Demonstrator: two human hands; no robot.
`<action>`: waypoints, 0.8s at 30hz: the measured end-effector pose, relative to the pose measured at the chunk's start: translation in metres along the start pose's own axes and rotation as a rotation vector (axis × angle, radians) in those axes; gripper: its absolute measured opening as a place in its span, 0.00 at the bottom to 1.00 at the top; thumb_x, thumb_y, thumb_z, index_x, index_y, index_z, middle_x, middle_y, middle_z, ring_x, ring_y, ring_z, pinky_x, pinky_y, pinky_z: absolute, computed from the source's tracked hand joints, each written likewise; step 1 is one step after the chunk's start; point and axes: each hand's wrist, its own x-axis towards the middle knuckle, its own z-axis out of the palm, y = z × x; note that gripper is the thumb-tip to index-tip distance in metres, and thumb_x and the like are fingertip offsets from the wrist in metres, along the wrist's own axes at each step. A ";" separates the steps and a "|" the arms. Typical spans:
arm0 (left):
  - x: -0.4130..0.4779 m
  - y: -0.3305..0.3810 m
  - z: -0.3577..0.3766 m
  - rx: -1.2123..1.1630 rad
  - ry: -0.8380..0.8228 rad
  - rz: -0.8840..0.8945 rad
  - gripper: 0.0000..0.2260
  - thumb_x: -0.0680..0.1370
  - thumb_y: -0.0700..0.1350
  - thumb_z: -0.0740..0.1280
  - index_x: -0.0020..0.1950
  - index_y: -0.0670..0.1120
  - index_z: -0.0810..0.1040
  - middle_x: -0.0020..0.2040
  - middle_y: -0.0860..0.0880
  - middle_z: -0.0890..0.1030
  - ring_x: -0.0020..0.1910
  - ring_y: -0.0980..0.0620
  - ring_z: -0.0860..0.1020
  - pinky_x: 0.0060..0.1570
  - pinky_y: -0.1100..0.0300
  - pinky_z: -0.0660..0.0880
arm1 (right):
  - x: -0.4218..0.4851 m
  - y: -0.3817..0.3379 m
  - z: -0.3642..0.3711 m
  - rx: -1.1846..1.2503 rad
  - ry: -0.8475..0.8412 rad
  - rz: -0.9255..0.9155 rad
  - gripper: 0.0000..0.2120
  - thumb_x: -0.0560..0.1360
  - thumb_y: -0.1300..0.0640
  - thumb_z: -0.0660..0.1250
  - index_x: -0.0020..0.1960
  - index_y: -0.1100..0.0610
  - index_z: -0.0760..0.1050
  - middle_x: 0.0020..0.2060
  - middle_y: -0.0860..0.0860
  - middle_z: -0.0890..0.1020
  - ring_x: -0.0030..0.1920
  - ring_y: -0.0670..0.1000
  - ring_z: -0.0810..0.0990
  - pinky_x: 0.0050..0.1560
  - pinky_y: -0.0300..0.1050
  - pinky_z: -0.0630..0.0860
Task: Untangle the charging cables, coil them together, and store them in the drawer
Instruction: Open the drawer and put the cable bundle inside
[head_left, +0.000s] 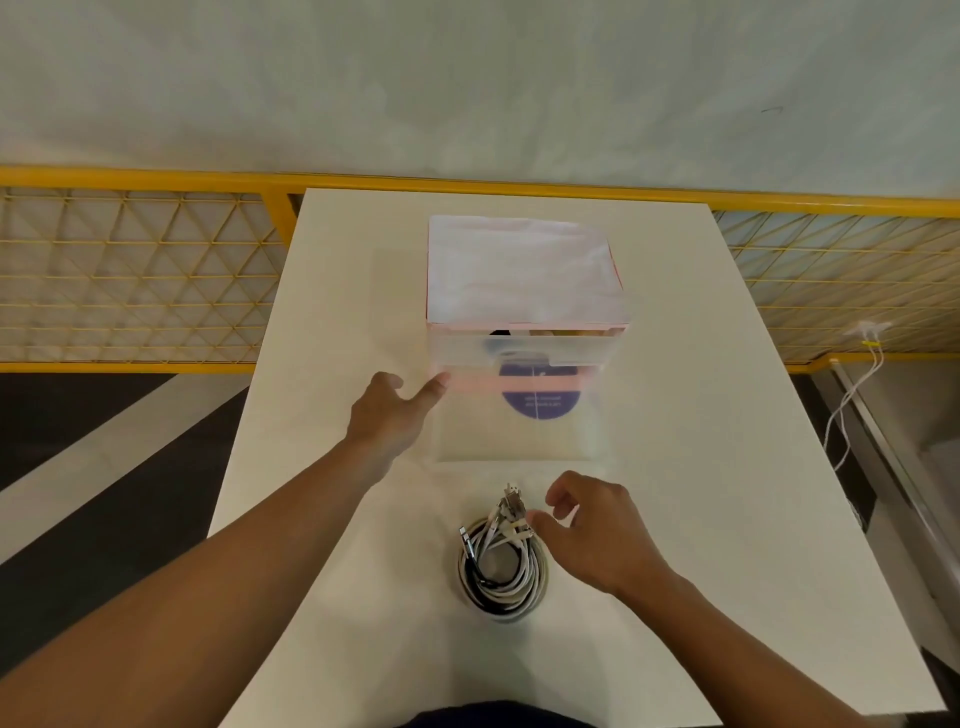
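Coiling appears done: the cables (501, 566) lie in one bundle on the table (701, 467), just short of the open drawer (519, 441), so storing is the step in hand. The left hand (387, 415) rests straight fingers on the cabinet (519, 270) corner, gripping nothing; the right hand (592, 530) hovers loosely curled by the plugs, and I cannot tell whether it pinches one. Next, I judge, the bundle must be lifted whole into the drawer; the cable count, the upper drawer's contents and the print on the purple disc (540, 400) are unreadable.
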 end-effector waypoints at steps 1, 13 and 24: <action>-0.003 -0.004 0.001 0.018 -0.018 -0.013 0.39 0.71 0.69 0.69 0.73 0.45 0.67 0.67 0.45 0.72 0.59 0.42 0.78 0.62 0.47 0.75 | -0.003 0.002 0.002 -0.019 -0.072 0.065 0.17 0.73 0.40 0.72 0.53 0.50 0.78 0.46 0.44 0.82 0.45 0.43 0.79 0.45 0.37 0.74; -0.029 -0.032 0.021 -0.035 -0.139 -0.119 0.36 0.76 0.58 0.71 0.77 0.43 0.62 0.50 0.48 0.75 0.43 0.51 0.76 0.59 0.48 0.78 | -0.012 -0.011 0.052 -0.043 -0.098 0.281 0.18 0.70 0.44 0.74 0.51 0.53 0.72 0.47 0.49 0.77 0.44 0.50 0.76 0.40 0.42 0.69; -0.035 -0.041 0.022 -0.040 -0.118 -0.128 0.34 0.77 0.57 0.70 0.77 0.44 0.62 0.55 0.47 0.73 0.45 0.50 0.76 0.57 0.50 0.79 | -0.010 -0.019 0.061 -0.035 -0.051 0.295 0.12 0.71 0.50 0.69 0.50 0.55 0.72 0.44 0.50 0.79 0.44 0.53 0.78 0.41 0.46 0.73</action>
